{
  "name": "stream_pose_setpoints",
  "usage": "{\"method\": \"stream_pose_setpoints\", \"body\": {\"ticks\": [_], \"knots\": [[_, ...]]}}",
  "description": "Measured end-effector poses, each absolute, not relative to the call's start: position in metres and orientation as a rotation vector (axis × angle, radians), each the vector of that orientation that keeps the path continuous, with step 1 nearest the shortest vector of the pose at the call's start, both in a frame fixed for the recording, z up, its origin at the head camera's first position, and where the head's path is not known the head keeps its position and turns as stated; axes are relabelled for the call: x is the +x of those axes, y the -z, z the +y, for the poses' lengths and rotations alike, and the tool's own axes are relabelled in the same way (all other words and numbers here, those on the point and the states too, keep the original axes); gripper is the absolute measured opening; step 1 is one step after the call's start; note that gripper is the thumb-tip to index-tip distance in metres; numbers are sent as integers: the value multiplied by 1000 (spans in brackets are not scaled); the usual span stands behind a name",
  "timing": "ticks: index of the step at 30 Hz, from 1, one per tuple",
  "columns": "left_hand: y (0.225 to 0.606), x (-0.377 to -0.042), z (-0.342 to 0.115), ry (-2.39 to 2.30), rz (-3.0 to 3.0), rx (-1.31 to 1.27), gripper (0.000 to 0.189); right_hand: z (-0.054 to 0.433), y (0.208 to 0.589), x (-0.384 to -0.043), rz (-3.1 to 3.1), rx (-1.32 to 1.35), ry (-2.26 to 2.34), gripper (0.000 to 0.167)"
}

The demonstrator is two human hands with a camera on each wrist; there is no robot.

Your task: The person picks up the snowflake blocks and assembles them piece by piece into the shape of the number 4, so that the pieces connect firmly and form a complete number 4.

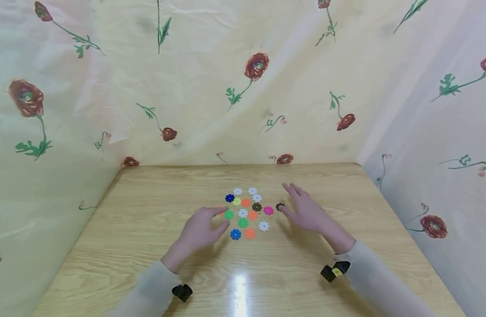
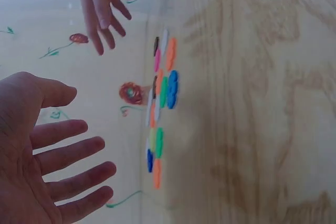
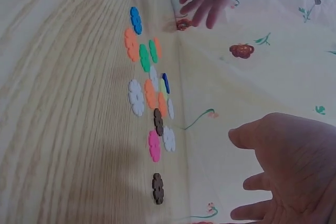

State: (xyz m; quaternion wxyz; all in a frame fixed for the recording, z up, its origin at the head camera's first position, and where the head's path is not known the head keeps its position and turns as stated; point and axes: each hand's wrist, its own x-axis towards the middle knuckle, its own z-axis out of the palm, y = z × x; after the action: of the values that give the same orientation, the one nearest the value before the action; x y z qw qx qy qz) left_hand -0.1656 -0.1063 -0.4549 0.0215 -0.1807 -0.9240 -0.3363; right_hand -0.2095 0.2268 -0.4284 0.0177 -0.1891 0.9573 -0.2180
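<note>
Several flat, notched plastic discs lie loosely spread on the wooden table, among them a blue disc (image 1: pixel 235 234), a pink disc (image 1: pixel 268 210), a green disc (image 1: pixel 243 223) and a white disc (image 1: pixel 264 226). To the left of them hovers my left hand (image 1: pixel 201 226), fingers spread and relaxed, overlapping an orange disc (image 1: pixel 221 210) in the head view. On the other side my right hand (image 1: pixel 306 211) is held above the table, its thumb overlapping a brown disc (image 1: pixel 280 207). In both wrist views the palms hold nothing, and the discs lie flat below the hands.
The wooden table (image 1: pixel 120 229) has its far edge against a flowered cloth (image 1: pixel 211 79), which also hangs along the left and right sides. A dark wrist device (image 1: pixel 182 292) shows at the left sleeve, another dark device (image 1: pixel 335 271) at the right one.
</note>
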Motion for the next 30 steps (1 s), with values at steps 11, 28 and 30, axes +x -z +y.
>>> {"method": "stream_pose_setpoints", "body": {"ticks": [11, 28, 30], "knots": [[466, -171, -81, 972, -2985, -693, 39, 219, 445, -230, 2894, -659, 606, 73], [481, -170, -65, 565, -3038, -777, 34, 217, 471, -240, 2880, -753, 443, 51], [483, -170, -64, 534, -3026, -790, 31, 217, 473, -241, 2902, -771, 388, 47]]}}
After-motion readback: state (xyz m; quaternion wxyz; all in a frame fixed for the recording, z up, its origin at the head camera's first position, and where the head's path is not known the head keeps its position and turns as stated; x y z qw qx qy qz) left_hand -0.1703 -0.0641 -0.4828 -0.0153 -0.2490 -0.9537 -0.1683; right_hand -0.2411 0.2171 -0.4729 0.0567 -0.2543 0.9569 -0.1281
